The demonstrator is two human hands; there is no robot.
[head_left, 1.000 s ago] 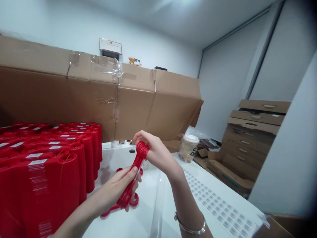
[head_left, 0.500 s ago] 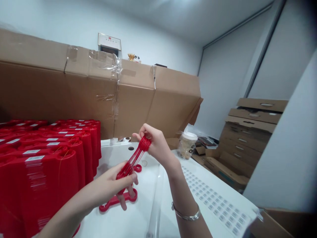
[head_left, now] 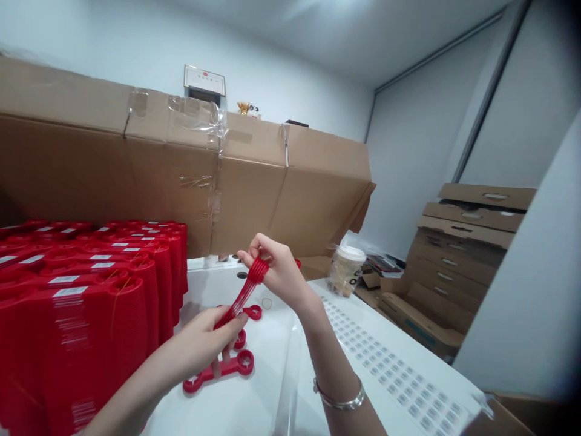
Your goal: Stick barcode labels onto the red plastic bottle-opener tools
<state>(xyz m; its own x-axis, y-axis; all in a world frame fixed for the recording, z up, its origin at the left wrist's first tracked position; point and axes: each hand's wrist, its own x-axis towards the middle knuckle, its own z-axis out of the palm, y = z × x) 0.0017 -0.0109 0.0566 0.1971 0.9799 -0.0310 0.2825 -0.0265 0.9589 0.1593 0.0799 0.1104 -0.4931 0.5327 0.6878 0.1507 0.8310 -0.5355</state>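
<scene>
My left hand [head_left: 202, 344] and my right hand [head_left: 276, 272] both pinch a small bundle of thin red plastic pieces [head_left: 241, 295], held slanted above the white table [head_left: 258, 399]. The right hand grips the bundle's upper end, the left its lower end. The pieces are fanned slightly apart between the hands. On the table just under my left hand lies a loose red piece with ring ends [head_left: 218, 370]; another red piece [head_left: 251, 312] lies a little further back.
Tall stacks of red pieces with white labels [head_left: 82, 309] fill the left. A cardboard wall [head_left: 245, 188] stands behind. A sheet of small labels [head_left: 390, 375] lies at the right, a lidded cup [head_left: 345, 270] beyond it, flat cardboard boxes [head_left: 458, 254] at far right.
The bundle has fanned out between my hands, and my left hand has risen off the table. A loose red piece now lies in full view beneath it.
</scene>
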